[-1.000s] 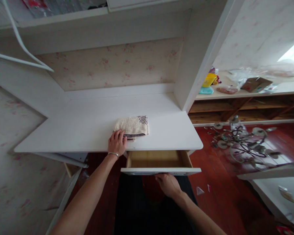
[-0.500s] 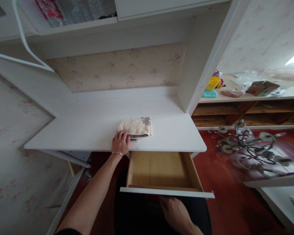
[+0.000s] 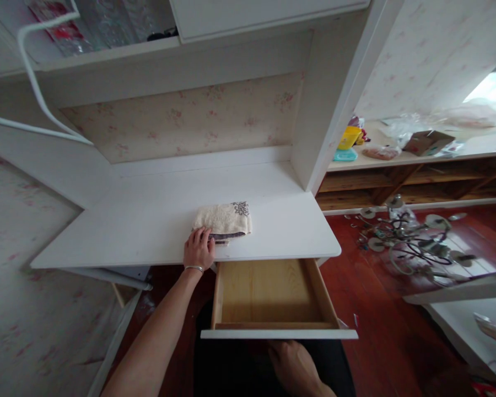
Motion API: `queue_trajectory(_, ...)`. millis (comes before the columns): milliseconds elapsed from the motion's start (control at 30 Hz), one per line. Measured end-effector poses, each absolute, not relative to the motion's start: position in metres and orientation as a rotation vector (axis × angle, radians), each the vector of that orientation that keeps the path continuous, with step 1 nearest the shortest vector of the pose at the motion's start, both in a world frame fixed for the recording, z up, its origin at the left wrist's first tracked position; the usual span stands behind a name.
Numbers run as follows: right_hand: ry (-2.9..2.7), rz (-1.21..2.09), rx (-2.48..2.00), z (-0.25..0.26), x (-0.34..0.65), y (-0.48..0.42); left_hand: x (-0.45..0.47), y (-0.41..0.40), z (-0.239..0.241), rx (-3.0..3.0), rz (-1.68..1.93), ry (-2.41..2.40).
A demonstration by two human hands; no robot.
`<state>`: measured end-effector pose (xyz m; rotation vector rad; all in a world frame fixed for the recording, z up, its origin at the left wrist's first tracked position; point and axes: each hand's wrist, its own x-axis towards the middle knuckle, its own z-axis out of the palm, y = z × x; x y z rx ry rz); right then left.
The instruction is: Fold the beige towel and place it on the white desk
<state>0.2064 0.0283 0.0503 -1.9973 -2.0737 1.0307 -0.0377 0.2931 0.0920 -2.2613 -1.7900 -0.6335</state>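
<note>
On the white desk (image 3: pixel 149 220) lies a folded beige towel (image 3: pixel 219 219) with a dark floral pattern at one corner and a dark band along its near edge. My left hand (image 3: pixel 199 249), with a bracelet at the wrist, rests by the desk's front edge. Its fingers lie stretched out, tips on the towel's near left corner. Below the desktop a wooden drawer (image 3: pixel 268 292) stands pulled out, with nothing inside that I can see. My right hand (image 3: pixel 295 366) is just under the drawer's white front (image 3: pixel 279 334); its fingers are mostly hidden there.
A white cable (image 3: pixel 37 99) hangs at the upper left, before a shelf with plastic-wrapped items. On the right, a low wooden shelf (image 3: pixel 355 181) carries a yellow container (image 3: pixel 349 138) and a cardboard box (image 3: pixel 429 143). A dismantled chandelier (image 3: pixel 421 237) lies on the red floor.
The view has shifted slightly, so desk and drawer sit a little differently in it. My left hand stays at the towel and my right hand under the drawer front.
</note>
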Motion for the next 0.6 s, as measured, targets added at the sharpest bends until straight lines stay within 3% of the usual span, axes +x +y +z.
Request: queue_trajectory(600, -2.122, 1.313, -2.060, 0.021, 0.201, -0.019, -0.037, 0.294, 0.091, -2.263, -0.643, -1.782)
